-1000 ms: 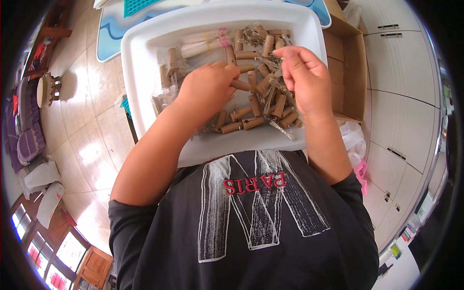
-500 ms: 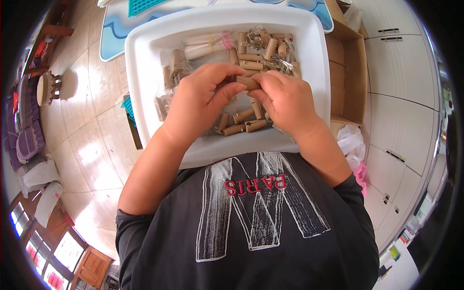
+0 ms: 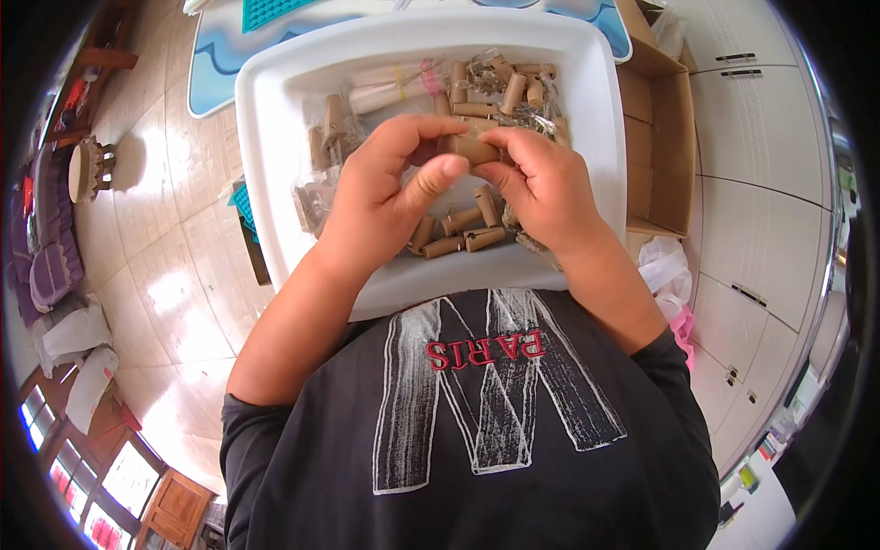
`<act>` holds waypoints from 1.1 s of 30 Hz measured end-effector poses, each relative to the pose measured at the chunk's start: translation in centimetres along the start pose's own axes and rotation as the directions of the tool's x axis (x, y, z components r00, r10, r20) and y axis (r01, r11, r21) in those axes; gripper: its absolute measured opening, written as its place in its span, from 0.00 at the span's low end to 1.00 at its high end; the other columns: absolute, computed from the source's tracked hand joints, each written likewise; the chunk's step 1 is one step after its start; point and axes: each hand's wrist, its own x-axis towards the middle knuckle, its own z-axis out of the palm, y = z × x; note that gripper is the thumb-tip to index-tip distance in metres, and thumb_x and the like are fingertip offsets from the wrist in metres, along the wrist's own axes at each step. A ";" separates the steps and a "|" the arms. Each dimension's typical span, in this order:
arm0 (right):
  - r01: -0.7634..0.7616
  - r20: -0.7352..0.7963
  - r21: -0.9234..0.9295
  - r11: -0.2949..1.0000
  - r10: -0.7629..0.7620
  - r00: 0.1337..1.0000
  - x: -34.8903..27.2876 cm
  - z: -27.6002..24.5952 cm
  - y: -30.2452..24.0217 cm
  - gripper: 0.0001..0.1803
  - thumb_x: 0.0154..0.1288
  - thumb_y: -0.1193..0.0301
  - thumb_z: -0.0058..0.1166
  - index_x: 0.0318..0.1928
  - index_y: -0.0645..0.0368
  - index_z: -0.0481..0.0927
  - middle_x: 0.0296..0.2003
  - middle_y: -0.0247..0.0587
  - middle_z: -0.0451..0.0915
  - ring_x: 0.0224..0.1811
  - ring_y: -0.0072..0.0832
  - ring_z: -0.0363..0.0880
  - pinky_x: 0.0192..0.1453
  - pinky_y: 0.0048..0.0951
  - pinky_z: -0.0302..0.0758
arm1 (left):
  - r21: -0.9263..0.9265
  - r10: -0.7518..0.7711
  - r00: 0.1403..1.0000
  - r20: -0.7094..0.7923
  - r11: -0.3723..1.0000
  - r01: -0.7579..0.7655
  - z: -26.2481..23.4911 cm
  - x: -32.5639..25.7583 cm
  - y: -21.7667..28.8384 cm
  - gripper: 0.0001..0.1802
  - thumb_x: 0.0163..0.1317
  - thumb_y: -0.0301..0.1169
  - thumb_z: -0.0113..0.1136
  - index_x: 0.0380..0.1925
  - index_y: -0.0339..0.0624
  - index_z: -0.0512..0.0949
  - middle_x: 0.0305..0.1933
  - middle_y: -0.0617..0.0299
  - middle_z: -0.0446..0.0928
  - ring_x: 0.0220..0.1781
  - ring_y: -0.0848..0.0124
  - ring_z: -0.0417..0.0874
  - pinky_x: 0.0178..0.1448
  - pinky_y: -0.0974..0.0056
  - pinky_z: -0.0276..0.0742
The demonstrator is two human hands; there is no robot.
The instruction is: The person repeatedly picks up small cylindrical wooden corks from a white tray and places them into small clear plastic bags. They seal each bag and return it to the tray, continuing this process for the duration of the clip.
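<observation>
Over a white plastic tub (image 3: 249, 137), a short brown cylinder (image 3: 473, 149), apparently a cardboard tube, is held between both hands. My right hand (image 3: 548, 183) pinches its right end between thumb and fingers. Curled fingers of my left hand (image 3: 376, 188) rest against its left end, while the left thumb is lifted off the near side. Several similar brown tubes (image 3: 461, 220) lie loose in the tub below my hands. More tubes (image 3: 513, 93) sit at the tub's far right among crinkled clear wrapping. What the left fingertips touch is partly hidden.
Pale wrapped sticks (image 3: 380, 97) with a pink band lie at the tub's far side. Behind stands a blue-and-white table (image 3: 215, 64). An open cardboard box (image 3: 662, 137) is at the right, near white cabinets (image 3: 761, 128). A round stool (image 3: 89, 170) stands left.
My left thumb has lifted away from the tube and the left fingers have loosened. The tube has turned slightly and shows more of its side. My right hand keeps its pinch.
</observation>
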 end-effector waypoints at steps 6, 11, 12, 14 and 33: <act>-0.158 0.047 0.149 0.976 0.152 0.987 -0.3 -0.5 -0.1 0.19 0.50 0.66 0.63 0.43 0.56 0.76 0.23 0.36 0.76 0.23 0.27 0.74 0.28 0.25 0.70 | -0.180 -0.061 0.997 0.053 0.981 0.070 -0.7 0.0 0.1 0.13 0.61 0.26 0.54 0.46 0.34 0.71 0.41 0.59 0.75 0.42 0.74 0.77 0.48 0.70 0.73; -0.128 -0.090 0.392 0.911 0.177 0.980 -0.3 -0.7 1.3 0.21 0.56 0.64 0.61 0.47 0.60 0.74 0.18 0.26 0.65 0.20 0.13 0.60 0.25 0.16 0.60 | -0.459 -0.206 0.978 0.035 0.866 0.199 -1.4 0.5 -0.2 0.13 0.65 0.29 0.49 0.47 0.34 0.70 0.42 0.57 0.76 0.42 0.72 0.79 0.48 0.67 0.76; -0.120 -0.120 0.520 0.846 0.211 0.970 -0.3 -0.7 1.6 0.21 0.57 0.64 0.60 0.48 0.61 0.74 0.18 0.24 0.63 0.21 0.12 0.58 0.25 0.15 0.58 | -0.482 -0.233 0.972 0.028 0.849 0.218 -1.4 0.6 -0.2 0.13 0.65 0.30 0.48 0.47 0.34 0.70 0.41 0.57 0.76 0.42 0.72 0.79 0.48 0.67 0.76; -0.199 -0.019 0.597 0.777 0.262 0.965 -0.1 -1.3 1.1 0.20 0.58 0.64 0.60 0.47 0.63 0.74 0.19 0.22 0.64 0.22 0.10 0.59 0.25 0.14 0.56 | -0.522 -0.270 0.963 0.018 0.819 0.239 -1.6 0.6 -0.4 0.13 0.66 0.32 0.46 0.46 0.35 0.70 0.40 0.57 0.76 0.41 0.72 0.79 0.48 0.66 0.77; -0.356 0.137 0.811 0.464 0.441 0.887 0.5 -1.3 0.7 0.11 0.65 0.70 0.46 0.42 0.62 0.78 0.22 0.30 0.72 0.20 0.12 0.59 0.24 0.12 0.58 | -0.351 -0.306 0.925 0.225 0.860 0.370 -1.6 0.5 -1.2 0.09 0.63 0.29 0.46 0.40 0.37 0.71 0.37 0.61 0.77 0.38 0.74 0.78 0.44 0.68 0.75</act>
